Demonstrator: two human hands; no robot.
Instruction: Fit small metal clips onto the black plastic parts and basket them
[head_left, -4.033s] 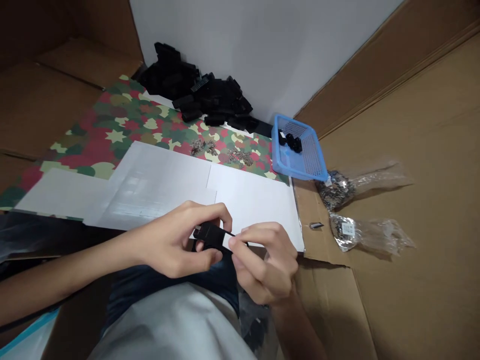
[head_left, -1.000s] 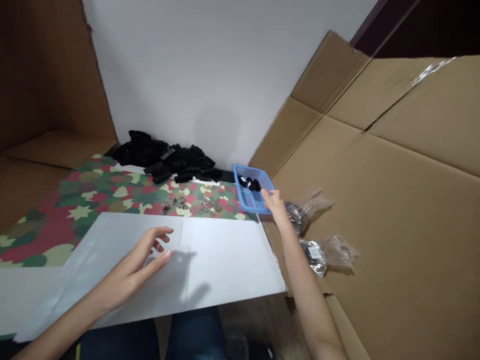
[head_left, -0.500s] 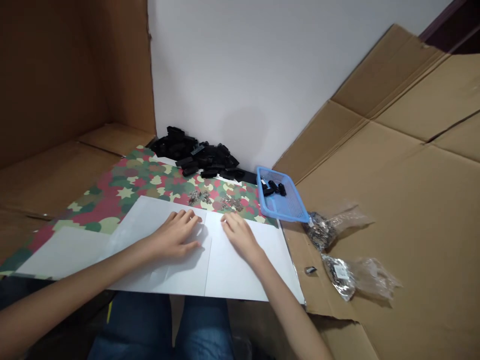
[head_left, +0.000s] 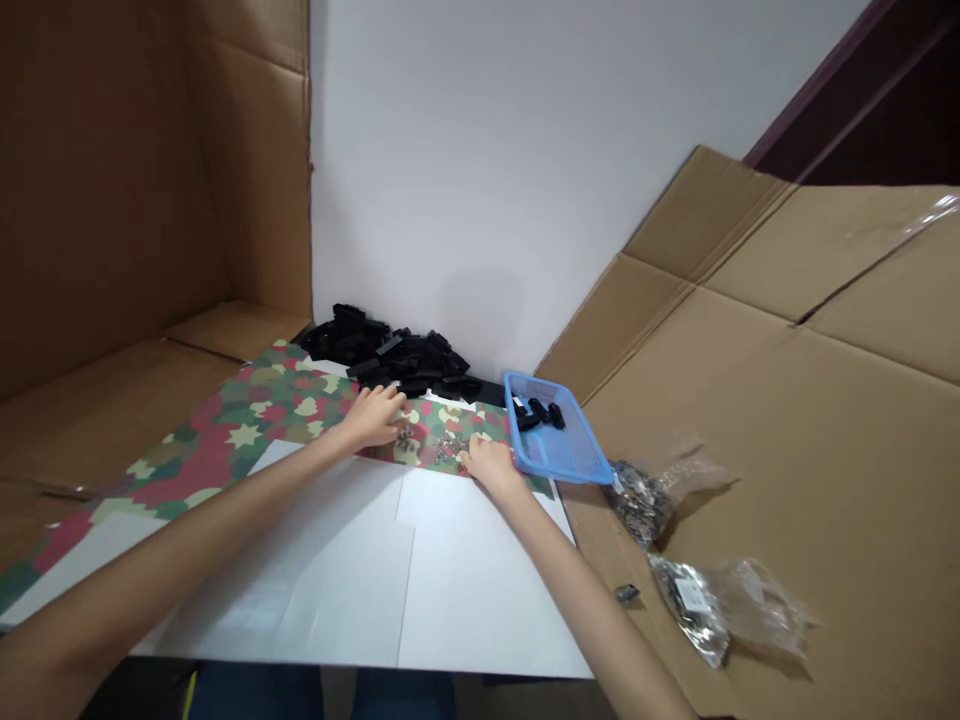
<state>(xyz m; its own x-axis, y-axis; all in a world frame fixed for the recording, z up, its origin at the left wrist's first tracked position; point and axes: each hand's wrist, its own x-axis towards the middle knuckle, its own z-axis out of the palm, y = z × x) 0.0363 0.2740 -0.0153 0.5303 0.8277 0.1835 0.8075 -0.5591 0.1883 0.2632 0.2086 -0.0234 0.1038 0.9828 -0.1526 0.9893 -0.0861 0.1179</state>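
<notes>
Both my arms reach forward over white paper sheets (head_left: 450,590) onto a camouflage-patterned cloth (head_left: 225,430). My left hand (head_left: 373,417) rests by a small heap of metal bits (head_left: 406,438), fingers curled toward it. My right hand (head_left: 489,462) lies beside a second heap of metal bits (head_left: 448,447), fingers bent down onto the cloth. What either hand pinches, if anything, is hidden. A pile of black plastic parts (head_left: 390,358) lies against the white wall. A blue mesh basket (head_left: 570,462) with a few black parts stands just right of my right hand.
Two clear bags of metal pieces (head_left: 645,495) (head_left: 705,605) lie on flattened cardboard (head_left: 787,470) to the right, with a small dark piece (head_left: 627,592) near the paper's edge. Cardboard walls stand at the left.
Four seconds ago both hands held a black part near my lap. My right hand then reached to the blue basket and came back. Both hands have since slid forward from the paper to the metal bits.
</notes>
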